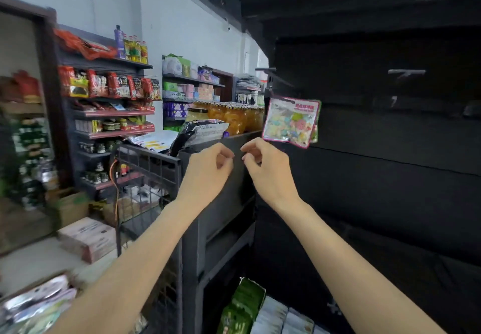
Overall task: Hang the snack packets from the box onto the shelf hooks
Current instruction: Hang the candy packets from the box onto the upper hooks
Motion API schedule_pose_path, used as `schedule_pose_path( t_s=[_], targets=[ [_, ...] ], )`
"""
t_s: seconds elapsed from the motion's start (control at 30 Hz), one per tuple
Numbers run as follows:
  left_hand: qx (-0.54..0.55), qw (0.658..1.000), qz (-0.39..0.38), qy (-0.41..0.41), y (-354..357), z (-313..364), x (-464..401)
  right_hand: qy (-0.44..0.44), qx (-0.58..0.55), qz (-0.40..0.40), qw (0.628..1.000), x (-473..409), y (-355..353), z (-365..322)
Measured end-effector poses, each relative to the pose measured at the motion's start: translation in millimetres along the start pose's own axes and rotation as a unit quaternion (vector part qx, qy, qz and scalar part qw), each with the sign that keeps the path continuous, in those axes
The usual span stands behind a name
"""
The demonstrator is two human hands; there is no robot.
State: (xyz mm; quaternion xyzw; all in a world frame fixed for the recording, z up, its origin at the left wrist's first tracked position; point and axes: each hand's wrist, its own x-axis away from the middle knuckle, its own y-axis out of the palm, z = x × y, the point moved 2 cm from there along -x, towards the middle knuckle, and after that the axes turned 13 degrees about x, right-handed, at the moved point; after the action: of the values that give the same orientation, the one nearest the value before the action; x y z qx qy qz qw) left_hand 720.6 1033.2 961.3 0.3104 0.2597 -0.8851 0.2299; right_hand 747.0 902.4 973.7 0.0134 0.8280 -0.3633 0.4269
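A pink-edged snack packet [291, 122] with pastel sweets hangs from a hook [276, 94] on the dark shelf unit, with a second packet partly hidden behind it. My left hand [208, 169] and my right hand [265, 167] are raised side by side just below and left of the packet, fingers loosely curled, holding nothing. Shiny snack packets [36, 302] lie at the bottom left; the box holding them is mostly out of view. Another bare hook [406, 72] sticks out of the dark panel further right.
A black wire rack [148, 167] stands left of the dark shelf. Green and white packets [244, 305] lie on the lowest shelf. Cardboard boxes [88, 237] sit on the floor at the left. Stocked shelves and jars of yellow drinks [234, 117] fill the background.
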Motion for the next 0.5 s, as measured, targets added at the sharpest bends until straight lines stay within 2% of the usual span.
schedule_pose_path(
  t_s=[0.2, 0.33, 0.5],
  targets=[
    [-0.051, 0.99, 0.037, -0.127, -55, -75, 98, -0.023, -0.045, -0.152, 0.987, 66, 88, -30],
    [-0.129, 0.965, 0.034, -0.227, -104, -130, 162, -0.026, -0.035, -0.272, 0.961, 119, 160, -55],
    [-0.251, 0.904, -0.122, -0.324, -153, -200, 226, -0.016, -0.014, -0.416, 0.909, 189, 248, -80]
  ],
)
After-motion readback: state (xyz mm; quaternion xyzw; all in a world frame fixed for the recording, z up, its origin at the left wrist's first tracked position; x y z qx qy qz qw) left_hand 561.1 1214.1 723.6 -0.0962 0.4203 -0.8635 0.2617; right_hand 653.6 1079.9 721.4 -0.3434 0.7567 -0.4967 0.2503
